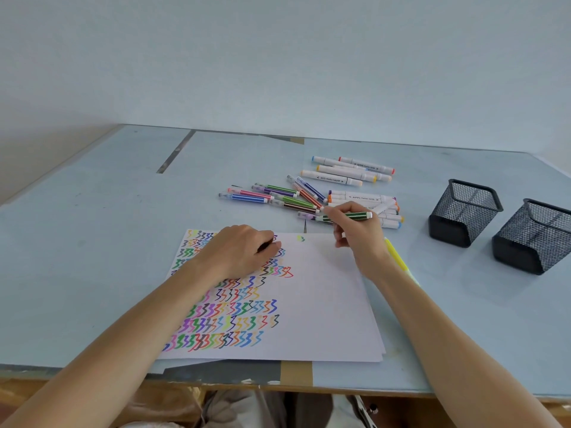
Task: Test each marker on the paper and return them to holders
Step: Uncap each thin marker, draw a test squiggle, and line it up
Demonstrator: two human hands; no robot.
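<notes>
Nearest to the camera, below the table [92, 242] edge, some cloth and a dark shape are visible, but it is hard to tell what they are. Both forearms enter from the bottom corners and are cut by the frame.

On the table lies the paper [324, 304], a small stack of sheets. Its left half is covered with rows of coloured zigzag marks, and one small green-yellow mark [301, 238] sits alone near the top edge. The left hand [241, 251] rests on the upper left part of the paper with fingers curled under; they hide several marks, and nothing is seen inside them. The right hand [355, 233] holds a green striped marker [349, 215] between thumb and fingers, above the top edge of the paper. Its tip end is lost among the markers behind it.

A yellow pen [395, 256] lies beside the paper, partly hidden under the right wrist.

Further back are the thin striped markers [272, 196] and the thick white markers [349, 171], lying loose in heaps. At the right stand two black mesh holders [463, 211]; the second one is cut by the frame edge.
</notes>
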